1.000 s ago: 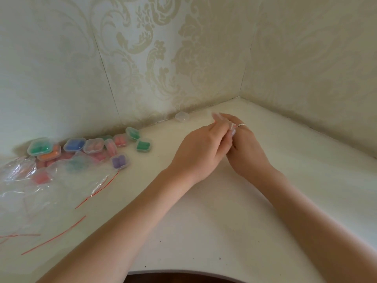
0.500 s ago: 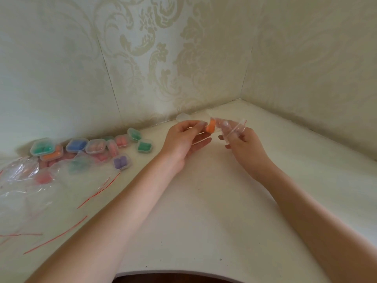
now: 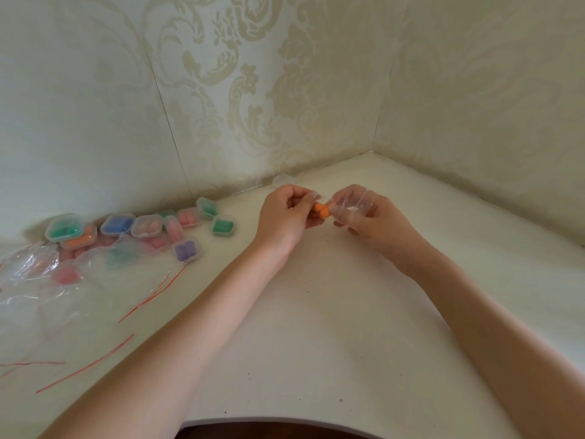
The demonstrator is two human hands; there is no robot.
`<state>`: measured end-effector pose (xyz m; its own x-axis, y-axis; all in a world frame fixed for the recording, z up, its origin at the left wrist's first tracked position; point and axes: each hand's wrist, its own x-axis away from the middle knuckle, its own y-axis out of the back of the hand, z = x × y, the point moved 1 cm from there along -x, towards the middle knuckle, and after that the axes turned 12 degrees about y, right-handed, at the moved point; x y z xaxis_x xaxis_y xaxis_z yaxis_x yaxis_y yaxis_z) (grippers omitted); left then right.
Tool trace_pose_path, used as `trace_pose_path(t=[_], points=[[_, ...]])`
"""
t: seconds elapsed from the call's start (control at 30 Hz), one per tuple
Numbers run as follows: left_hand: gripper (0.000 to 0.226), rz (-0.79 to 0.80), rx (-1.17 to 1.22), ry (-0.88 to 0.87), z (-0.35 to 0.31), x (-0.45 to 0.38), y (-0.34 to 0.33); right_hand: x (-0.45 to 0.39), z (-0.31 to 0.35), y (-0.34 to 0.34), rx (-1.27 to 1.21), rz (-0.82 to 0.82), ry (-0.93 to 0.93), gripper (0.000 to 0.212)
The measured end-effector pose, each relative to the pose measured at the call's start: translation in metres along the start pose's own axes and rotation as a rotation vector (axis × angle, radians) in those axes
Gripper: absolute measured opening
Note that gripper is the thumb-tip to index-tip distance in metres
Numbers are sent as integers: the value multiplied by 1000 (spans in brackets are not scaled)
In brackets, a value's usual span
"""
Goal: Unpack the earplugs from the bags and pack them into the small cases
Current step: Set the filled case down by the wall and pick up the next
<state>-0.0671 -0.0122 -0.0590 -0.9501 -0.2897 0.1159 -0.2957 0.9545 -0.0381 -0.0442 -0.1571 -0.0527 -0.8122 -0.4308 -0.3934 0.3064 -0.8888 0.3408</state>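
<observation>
Above the white table, my left hand (image 3: 286, 213) pinches a pair of orange earplugs (image 3: 322, 210) between thumb and fingertips. Just to their right my right hand (image 3: 376, 221) holds a small clear bag (image 3: 351, 202), whose open mouth faces the earplugs. The plugs are outside the bag. A clear empty case (image 3: 282, 179) lies behind the hands against the wall. Several small clear cases (image 3: 147, 225) filled with green, blue, pink, orange and purple earplugs lie in a cluster at the far left.
Crumpled clear bags with red seal strips (image 3: 60, 280) cover the left side of the table (image 3: 316, 327). Patterned walls close the table in behind and on the right, meeting in a corner. The table's curved front edge runs along the bottom.
The hands were clasped together on the bag; they have since parted, and my left hand has drawn the orange earplugs out of the bag that my right hand keeps.
</observation>
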Motion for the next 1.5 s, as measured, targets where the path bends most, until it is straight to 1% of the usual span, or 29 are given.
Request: trace_pose_path(t=[0.07, 0.1, 0.17, 0.2, 0.23, 0.33, 0.37, 0.43, 0.5, 0.6, 0.7, 0.77, 0.93, 1.0, 1.07, 1.13, 1.2, 1.27, 1.4, 1.5], points=[[8, -32, -52, -28, 1, 0, 0, 1, 3, 1, -54, 27, -22, 3], [8, -53, -107, -76, 2, 0, -1, 1, 2, 1, -60, 30, -21, 4], [11, -97, -262, -223, 2, 2, -1, 1, -4, -1, -2, 36, 9, 9], [14, -117, -320, -282, 2, 4, 0, 1, -7, -2, 68, 48, 21, 11], [15, -135, -342, -306, 2, 4, 0, 2, -9, -3, 134, 56, 28, 13], [15, -152, -310, -265, 1, 3, 0, 2, -10, -7, 201, 52, 36, 9], [15, -158, -329, -269, 2, 3, 0, 2, -10, -8, 219, 36, 34, 6], [14, -165, -424, -335, 3, 2, 0, 1, -9, -9, 236, 10, 38, 6], [11, -183, -535, -420, 3, 1, 3, 1, -6, -9, 176, 5, 31, 4], [8, -228, -659, -524, 2, 1, 6, 2, 0, -11, 51, 4, 16, 14], [8, -227, -741, -634, 2, 6, 4, 0, -3, -13, 45, 13, -25, 17], [8, -226, -770, -666, 2, 7, 2, 0, -2, -12, 26, 28, -58, 17], [10, -224, -750, -614, 2, 5, 3, 0, 0, -9, 12, 86, -62, 12], [11, -225, -740, -575, 3, 4, 3, 0, 1, -10, -15, 36, -45, 11], [10, -241, -684, -510, 2, 0, 6, 0, 2, -10, -35, -75, -1, 10], [10, -253, -595, -449, 0, -4, 9, 0, 1, -11, 44, -117, 55, 8], [11, -239, -535, -382, 0, -4, 10, 0, -2, -14, 163, -71, 69, 9], [13, -231, -517, -331, 2, -4, 11, 0, -5, -15, 205, -21, 40, 12], [16, -270, -546, -294, 2, -8, 17, -2, -4, -16, 194, -8, 22, 15], [14, -311, -600, -335, -4, -10, 23, -2, 0, -18, 129, -1, 34, 19]])
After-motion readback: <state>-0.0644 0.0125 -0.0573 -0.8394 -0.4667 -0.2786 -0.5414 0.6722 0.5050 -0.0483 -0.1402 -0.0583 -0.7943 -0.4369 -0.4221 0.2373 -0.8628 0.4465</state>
